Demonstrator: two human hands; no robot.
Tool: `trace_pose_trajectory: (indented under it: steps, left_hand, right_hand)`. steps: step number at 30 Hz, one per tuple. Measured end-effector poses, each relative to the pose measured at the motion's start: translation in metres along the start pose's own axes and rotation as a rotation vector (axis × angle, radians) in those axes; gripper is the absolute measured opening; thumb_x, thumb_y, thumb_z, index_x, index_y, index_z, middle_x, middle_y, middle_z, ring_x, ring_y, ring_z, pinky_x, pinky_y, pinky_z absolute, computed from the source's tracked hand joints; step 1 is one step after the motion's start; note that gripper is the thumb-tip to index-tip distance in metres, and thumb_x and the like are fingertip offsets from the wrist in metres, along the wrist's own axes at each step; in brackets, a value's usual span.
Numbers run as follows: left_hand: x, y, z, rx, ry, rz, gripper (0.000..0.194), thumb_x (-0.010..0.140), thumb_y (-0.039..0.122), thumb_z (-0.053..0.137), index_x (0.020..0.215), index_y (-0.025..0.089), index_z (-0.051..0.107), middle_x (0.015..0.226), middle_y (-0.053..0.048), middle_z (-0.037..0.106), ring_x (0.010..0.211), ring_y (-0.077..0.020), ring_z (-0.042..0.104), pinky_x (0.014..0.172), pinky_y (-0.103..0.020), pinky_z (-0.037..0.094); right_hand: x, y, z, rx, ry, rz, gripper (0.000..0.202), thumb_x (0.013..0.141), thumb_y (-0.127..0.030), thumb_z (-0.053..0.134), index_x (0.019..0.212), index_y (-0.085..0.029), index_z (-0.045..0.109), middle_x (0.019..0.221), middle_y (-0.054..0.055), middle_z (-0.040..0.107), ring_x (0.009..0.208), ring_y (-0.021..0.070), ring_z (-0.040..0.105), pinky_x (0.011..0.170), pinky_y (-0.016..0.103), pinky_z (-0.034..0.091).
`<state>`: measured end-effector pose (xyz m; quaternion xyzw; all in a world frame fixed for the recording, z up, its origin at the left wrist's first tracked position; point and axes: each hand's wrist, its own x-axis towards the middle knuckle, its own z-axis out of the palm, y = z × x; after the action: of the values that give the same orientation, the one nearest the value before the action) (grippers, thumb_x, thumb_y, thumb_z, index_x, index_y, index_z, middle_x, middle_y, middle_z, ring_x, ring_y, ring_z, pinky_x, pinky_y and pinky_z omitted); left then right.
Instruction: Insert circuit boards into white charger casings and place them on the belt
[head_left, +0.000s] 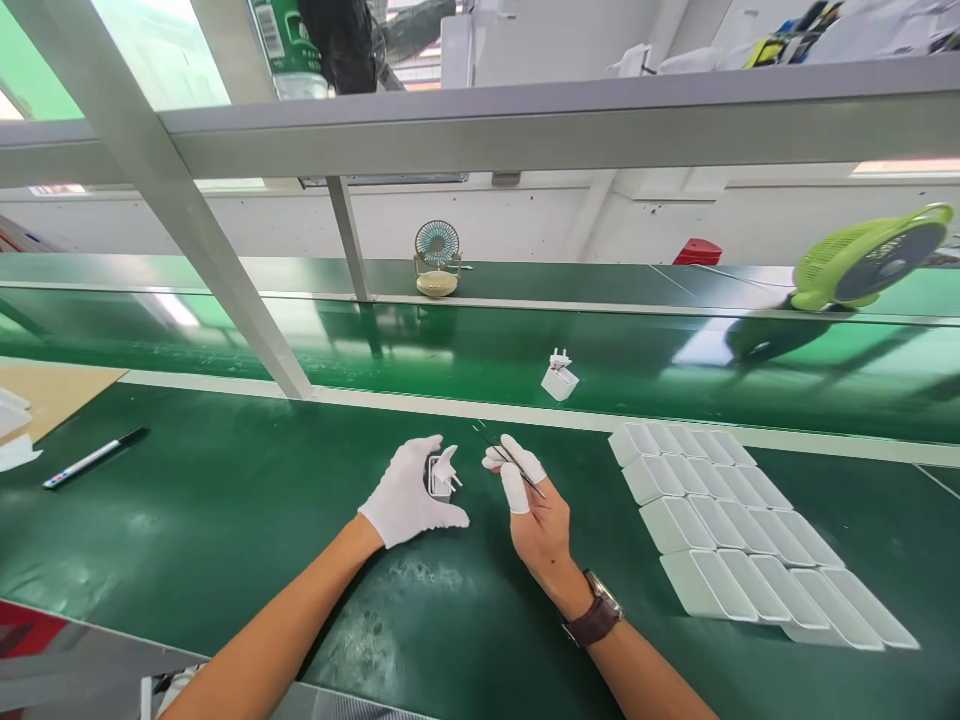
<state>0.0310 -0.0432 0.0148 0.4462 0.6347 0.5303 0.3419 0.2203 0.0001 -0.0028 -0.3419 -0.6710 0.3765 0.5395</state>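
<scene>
My left hand (412, 497), in a white glove, curves around the left side of a small white plug housing (441, 484) on the green work surface. Its thumb and fingers are spread apart; whether the palm touches the housing I cannot tell. A white piece with prongs (447, 466) sits in or on that housing. Just to the right, my right hand (536, 510) pinches dark tweezers (511, 462) between fingers in white finger cots. The tweezers' thin tips point up and left, apart from the housing.
Rows of white open cases (720, 515) stand on the right. Another white plug housing (559, 376) lies on the green belt (480, 350) beyond. A marker pen (94, 458) lies left. A metal post (225, 260) rises left of centre; a small fan (437, 258) and green fan (870, 258) stand behind.
</scene>
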Motion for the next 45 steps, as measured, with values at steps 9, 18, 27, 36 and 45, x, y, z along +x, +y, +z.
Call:
trace_pose_trajectory:
  steps: [9,18,27,36,45]
  left_hand:
    - [-0.043,0.041,-0.024,-0.415,-0.331,-0.184,0.036,0.083,0.044,0.073,0.103,0.014,0.073,0.069,-0.004,0.064,0.050,-0.0117,0.051,0.048,-0.024,0.038]
    - [0.000,-0.020,-0.188,-0.008,0.458,-0.187,0.074,0.065,0.046,0.082,0.126,0.013,0.058,0.087,-0.007,0.071,0.060,-0.0113,0.053,0.057,-0.026,0.044]
    - [0.019,-0.045,-0.280,0.341,0.323,-0.297,0.064,0.063,0.044,0.079,0.118,0.012,0.071,0.090,-0.011,0.077,0.076,-0.0218,0.064,0.060,-0.029,0.044]
    - [0.055,-0.061,-0.299,0.730,0.278,-0.283,0.054,0.066,0.035,0.081,0.116,0.017,0.072,0.093,-0.006,0.075,0.094,-0.0261,0.069,0.092,-0.032,0.051]
    - [0.028,-0.069,-0.318,1.031,0.239,-0.302,0.041,0.076,0.022,0.069,0.117,0.016,0.071,0.118,-0.013,0.070,0.108,-0.0286,0.067,0.102,-0.035,0.048]
  right_hand:
    - [-0.014,-0.017,0.009,-0.371,-0.400,-0.803,0.046,0.098,-0.025,0.053,0.144,-0.027,0.047,0.137,0.013,0.061,0.131,0.0298,0.055,0.108,0.055,0.048]
    - [-0.014,0.000,0.018,-0.459,-0.311,-0.542,0.068,0.094,-0.032,0.062,0.154,-0.026,0.031,0.149,0.016,0.048,0.136,0.0354,0.048,0.105,0.056,0.051]
    - [-0.010,0.019,0.020,-0.416,-0.346,-0.148,0.078,0.090,-0.047,0.065,0.155,-0.025,0.028,0.150,0.017,0.046,0.136,0.0378,0.049,0.107,0.061,0.048]
    - [-0.012,0.050,0.023,-0.382,-0.453,-0.049,0.082,0.085,-0.046,0.069,0.155,-0.026,0.030,0.145,0.014,0.054,0.130,0.0359,0.057,0.104,0.054,0.052]
    - [-0.005,0.038,0.023,-0.383,-0.523,0.077,0.059,0.086,-0.047,0.062,0.139,-0.023,0.052,0.116,0.010,0.071,0.104,0.0332,0.071,0.086,0.044,0.061]
